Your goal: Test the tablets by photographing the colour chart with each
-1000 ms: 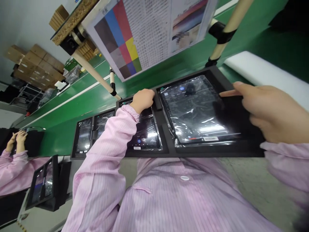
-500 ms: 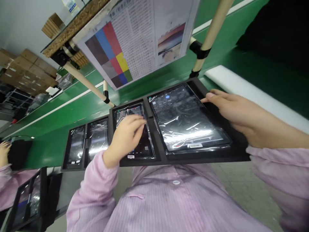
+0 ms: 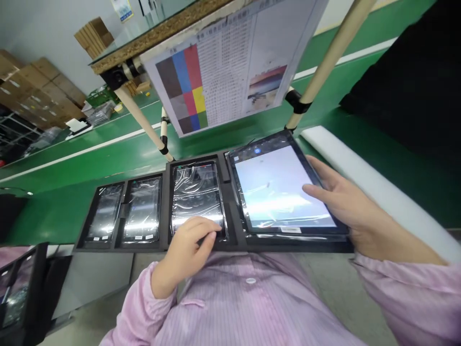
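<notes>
A large tablet (image 3: pixel 284 187) with a lit white screen and clear film lies over the right compartment of a black tray (image 3: pixel 234 211). My right hand (image 3: pixel 342 202) grips its right edge, thumb on the front and fingers behind. In the adjoining compartment sits a smaller, dark-screened tablet (image 3: pixel 196 192) under wrinkled film. My left hand (image 3: pixel 190 245) is over its lower right part, fingers bent, the index fingertip at the screen and the thumb slightly apart from it. I see nothing held in this hand. Two narrower devices (image 3: pixel 146 211) lie in the tray's left compartments.
A printed sheet with colour blocks (image 3: pixel 223 72) hangs from a shelf (image 3: pixel 162 43) on beige poles (image 3: pixel 140 115) above the green bench (image 3: pixel 118 158). A white foam roll (image 3: pixel 378 178) lies at right. Another tray (image 3: pixel 25 283) shows lower left; cartons (image 3: pixel 39 91) stand behind.
My right hand has taken hold of the large tablet's right edge. That screen has turned from dark to white. My left hand has moved down the smaller tablet toward its lower edge.
</notes>
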Action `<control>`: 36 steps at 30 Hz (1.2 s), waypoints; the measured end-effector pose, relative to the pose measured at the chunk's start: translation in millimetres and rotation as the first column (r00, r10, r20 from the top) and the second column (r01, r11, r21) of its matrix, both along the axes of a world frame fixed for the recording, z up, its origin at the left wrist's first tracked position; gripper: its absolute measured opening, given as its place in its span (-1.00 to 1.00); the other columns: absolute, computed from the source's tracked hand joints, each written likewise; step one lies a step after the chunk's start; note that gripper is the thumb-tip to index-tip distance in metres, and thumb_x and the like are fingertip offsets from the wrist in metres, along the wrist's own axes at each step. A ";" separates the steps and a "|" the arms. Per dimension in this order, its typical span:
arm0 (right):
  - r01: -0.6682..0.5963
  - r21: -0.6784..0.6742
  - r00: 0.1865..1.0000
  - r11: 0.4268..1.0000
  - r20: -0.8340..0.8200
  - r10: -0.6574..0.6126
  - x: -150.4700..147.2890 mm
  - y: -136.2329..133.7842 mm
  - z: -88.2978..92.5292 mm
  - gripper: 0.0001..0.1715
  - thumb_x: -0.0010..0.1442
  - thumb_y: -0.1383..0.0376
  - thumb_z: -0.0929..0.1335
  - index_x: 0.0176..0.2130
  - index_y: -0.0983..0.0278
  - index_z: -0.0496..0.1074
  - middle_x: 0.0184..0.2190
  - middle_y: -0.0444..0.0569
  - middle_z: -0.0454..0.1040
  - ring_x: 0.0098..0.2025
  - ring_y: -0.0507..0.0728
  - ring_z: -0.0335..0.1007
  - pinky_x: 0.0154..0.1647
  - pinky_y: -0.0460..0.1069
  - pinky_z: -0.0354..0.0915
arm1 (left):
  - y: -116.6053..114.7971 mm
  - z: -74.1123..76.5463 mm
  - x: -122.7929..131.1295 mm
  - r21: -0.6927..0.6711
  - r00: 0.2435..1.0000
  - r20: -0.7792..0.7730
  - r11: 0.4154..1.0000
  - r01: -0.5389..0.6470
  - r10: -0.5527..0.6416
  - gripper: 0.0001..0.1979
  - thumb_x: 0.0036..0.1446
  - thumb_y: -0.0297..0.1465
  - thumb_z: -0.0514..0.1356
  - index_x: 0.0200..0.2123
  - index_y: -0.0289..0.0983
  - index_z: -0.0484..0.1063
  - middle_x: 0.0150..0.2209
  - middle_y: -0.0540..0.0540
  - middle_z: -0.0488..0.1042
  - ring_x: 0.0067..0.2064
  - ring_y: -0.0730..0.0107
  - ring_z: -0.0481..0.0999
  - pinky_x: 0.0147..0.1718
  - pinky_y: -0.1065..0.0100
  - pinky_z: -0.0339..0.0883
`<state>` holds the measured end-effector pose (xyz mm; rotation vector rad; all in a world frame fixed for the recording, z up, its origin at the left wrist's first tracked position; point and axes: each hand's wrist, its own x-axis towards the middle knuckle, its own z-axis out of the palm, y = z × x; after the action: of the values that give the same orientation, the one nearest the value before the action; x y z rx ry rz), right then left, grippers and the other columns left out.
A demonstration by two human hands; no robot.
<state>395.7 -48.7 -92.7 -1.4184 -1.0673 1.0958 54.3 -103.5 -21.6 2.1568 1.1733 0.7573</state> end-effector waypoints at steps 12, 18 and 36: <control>-0.027 0.683 0.984 0.730 -0.109 0.140 -99.4 -1.3 46.0 -0.16 0.27 0.06 0.40 0.37 -0.37 -0.01 0.43 -0.45 -0.20 0.51 0.03 -0.31 0.56 0.09 -0.19 | 20.5 -28.0 47.8 0.050 0.842 0.415 0.915 -0.400 0.345 0.00 0.14 -0.12 0.33 0.46 -0.13 -0.19 0.46 -0.31 0.04 0.45 0.01 0.14 0.37 0.02 0.13; -0.025 0.578 0.938 0.816 -0.269 0.219 -114.9 23.2 39.9 -0.18 0.26 -0.20 0.32 0.34 0.04 0.12 0.38 -0.08 0.06 0.42 0.16 0.04 0.43 0.10 0.19 | 25.2 -38.8 36.2 0.131 0.807 0.349 0.828 -0.545 0.476 0.21 0.03 -0.09 0.40 0.46 -0.13 -0.39 0.44 -0.37 0.02 0.43 0.00 0.16 0.35 0.02 0.17; -0.096 0.483 0.870 0.870 -0.384 0.309 -125.2 35.2 43.7 -0.23 0.18 -0.35 0.30 0.00 0.19 0.41 0.08 0.00 0.45 0.27 0.20 0.31 0.30 0.11 0.37 | 30.8 -67.2 38.7 0.226 0.767 0.302 0.739 -0.635 0.566 0.34 -0.10 -0.15 0.46 0.45 -0.30 -0.44 0.47 -0.52 -0.21 0.52 -0.14 -0.18 0.43 -0.08 -0.07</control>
<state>270.5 -13.5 -49.0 -0.6400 -1.0551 1.1627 93.0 -72.7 -88.8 1.8414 1.7600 1.5169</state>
